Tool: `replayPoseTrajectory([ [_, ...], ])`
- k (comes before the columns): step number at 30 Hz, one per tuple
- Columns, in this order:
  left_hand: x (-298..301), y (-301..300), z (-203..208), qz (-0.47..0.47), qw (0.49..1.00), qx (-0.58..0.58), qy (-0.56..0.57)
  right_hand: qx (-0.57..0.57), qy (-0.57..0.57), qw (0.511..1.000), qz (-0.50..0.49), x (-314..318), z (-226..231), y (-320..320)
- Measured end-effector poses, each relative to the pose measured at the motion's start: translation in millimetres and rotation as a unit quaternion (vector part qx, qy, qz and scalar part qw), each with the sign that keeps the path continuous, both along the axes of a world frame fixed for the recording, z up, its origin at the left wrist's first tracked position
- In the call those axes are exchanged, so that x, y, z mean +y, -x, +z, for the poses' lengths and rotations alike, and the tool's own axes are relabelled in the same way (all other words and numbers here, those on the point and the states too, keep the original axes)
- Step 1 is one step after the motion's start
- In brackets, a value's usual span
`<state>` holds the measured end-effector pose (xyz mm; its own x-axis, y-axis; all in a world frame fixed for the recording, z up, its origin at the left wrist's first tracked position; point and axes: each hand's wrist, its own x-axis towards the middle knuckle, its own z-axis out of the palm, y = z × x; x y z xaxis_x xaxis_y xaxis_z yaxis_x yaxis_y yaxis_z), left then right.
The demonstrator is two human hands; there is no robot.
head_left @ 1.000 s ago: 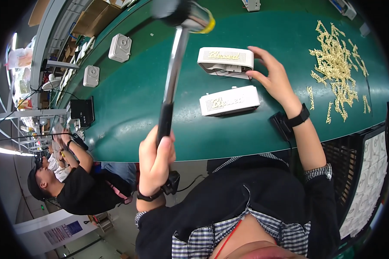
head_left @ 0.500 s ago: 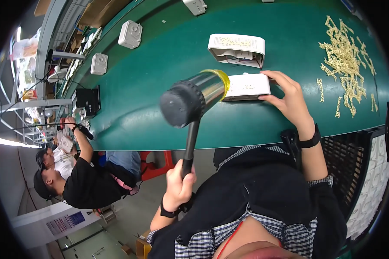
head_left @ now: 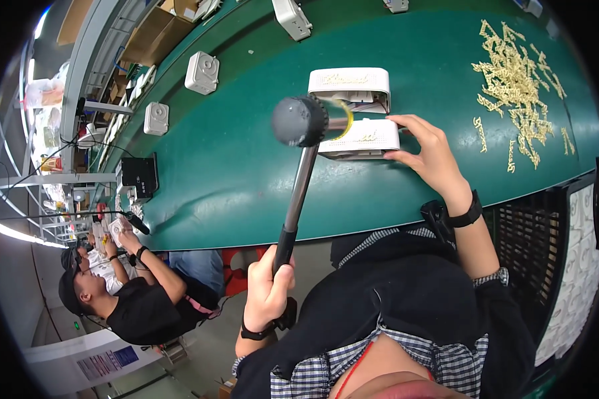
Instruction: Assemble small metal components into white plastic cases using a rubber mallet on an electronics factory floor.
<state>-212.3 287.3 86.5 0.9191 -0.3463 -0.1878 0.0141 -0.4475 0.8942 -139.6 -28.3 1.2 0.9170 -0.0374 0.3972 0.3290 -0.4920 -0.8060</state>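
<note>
My left hand (head_left: 267,286) is closed around the grip of a two-faced mallet (head_left: 300,122). Its head has a black rubber end, a metal middle and a yellow far end. That yellow end overlaps the left part of a white casing (head_left: 373,130) with gold script lettering on its face; I cannot tell whether they touch. My right hand (head_left: 429,156) pinches the casing's right end between thumb and fingers, steadying it on the bench. Just beyond it stands a second white casing (head_left: 349,78), also with gold lettering, its open side showing wires.
Loose gold script pieces (head_left: 519,93) lie in a heap on the green bench (head_left: 226,179) at the right. More white boxes (head_left: 201,72) stand along the far left. A black box (head_left: 138,176) sits near a co-worker (head_left: 143,292) at the left. A dark crate (head_left: 526,259) stands right of me.
The mallet's head has moved away from me and slightly right, and looks smaller. My right hand keeps its hold on the casing. The co-worker's hands have shifted, and my view has turned slightly.
</note>
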Motion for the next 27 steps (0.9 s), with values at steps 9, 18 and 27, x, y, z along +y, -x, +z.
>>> replayPoseTrajectory([
  [9, -0.2, -12.2, 8.2, 0.018, 0.996, 0.024, 0.089, 0.004, 0.007, 1.0, -0.019, 3.7, -4.5, -3.0],
  [18, -1.8, -22.9, 2.7, 0.002, 0.999, 0.003, 0.04, 0.016, 0.019, 0.999, -0.026, 3.9, 4.5, -13.8],
  [27, 9.7, -61.5, -14.0, 0.077, 0.993, 0.051, 0.074, 0.032, 0.08, 0.996, -0.022, -7.2, 2.6, -25.9],
])
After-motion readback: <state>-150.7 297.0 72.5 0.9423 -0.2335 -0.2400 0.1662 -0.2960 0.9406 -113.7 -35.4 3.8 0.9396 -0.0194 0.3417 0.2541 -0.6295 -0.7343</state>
